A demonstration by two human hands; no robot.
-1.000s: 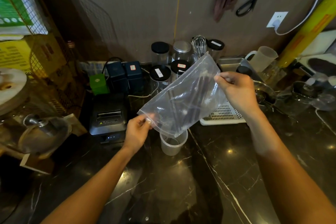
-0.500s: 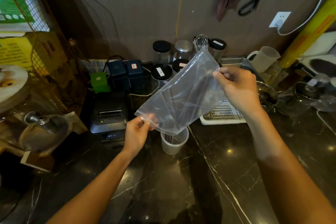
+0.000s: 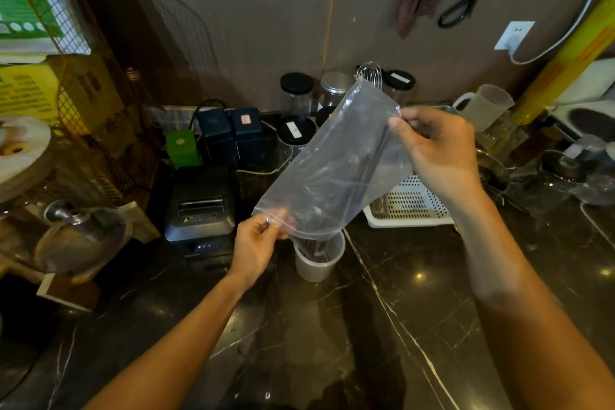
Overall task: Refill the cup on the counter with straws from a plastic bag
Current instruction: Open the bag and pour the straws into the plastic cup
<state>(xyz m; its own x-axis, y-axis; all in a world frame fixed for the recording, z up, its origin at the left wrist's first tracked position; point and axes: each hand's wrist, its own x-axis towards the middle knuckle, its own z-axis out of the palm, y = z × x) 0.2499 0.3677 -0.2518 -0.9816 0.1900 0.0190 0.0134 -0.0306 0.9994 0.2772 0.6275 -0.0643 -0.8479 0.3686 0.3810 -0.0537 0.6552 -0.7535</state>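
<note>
Hands holding clear bag [image 3: 336,170] tipped over cup [image 3: 318,260], left hand [image 3: 256,243] pinching corner at 8 o'clock, right hand [image 3: 439,151] gripping edge at 2 o'clock, dark straws [image 3: 311,248] dropping into cup

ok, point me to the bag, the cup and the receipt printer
bag [image 3: 336,163], head view, middle of the clear film
cup [image 3: 316,268], head view, front of the outer wall
receipt printer [image 3: 201,210], head view, top cover
</note>
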